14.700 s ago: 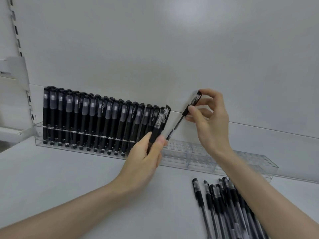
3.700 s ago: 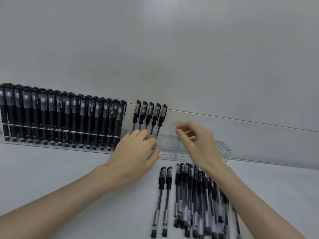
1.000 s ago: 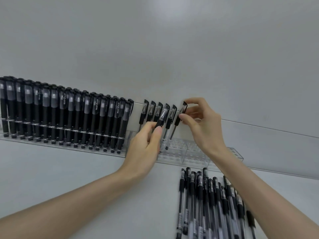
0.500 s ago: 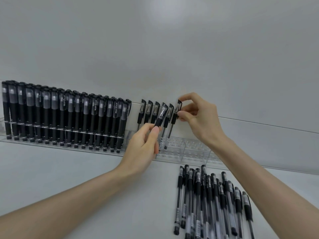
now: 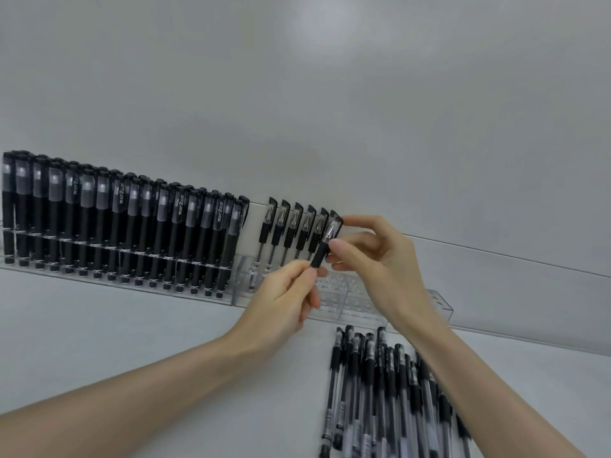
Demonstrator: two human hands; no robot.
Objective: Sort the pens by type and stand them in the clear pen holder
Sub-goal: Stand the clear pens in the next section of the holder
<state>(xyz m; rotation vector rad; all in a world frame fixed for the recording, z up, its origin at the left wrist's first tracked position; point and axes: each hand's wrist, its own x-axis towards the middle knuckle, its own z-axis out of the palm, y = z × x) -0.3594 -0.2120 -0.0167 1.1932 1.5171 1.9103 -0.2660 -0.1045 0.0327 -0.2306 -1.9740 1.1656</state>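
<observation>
**A:** Where is the pen at this moment?

**B:** The slim pen [image 5: 325, 242] is held tilted between both grips, above the clear pen holder [image 5: 441, 309]. The left grip [image 5: 281, 295] is closed round its lower barrel. The right grip [image 5: 380, 262] pinches the cap end between thumb and forefinger. The tip is hidden behind the left grip, so I cannot tell whether it has entered a slot.

**A:** How much is done?

**B:** Well out to the left of the grips, the thick black pens [image 5: 132, 233] stand upright and tightly packed, filling their stretch of the holder. Just left of the held pen, a short row of standing slim pens [image 5: 284, 233] has begun, with a gap between the two kinds.

**A:** And what is left?

**B:** Plenty, I'd judge. Below the right grip, a loose pile of slim pens [image 5: 380, 391] lies on the bench [image 5: 132, 342]. The holder's cells beneath and to the right of the grips are unfilled. The first type looks finished and the second barely started.
</observation>
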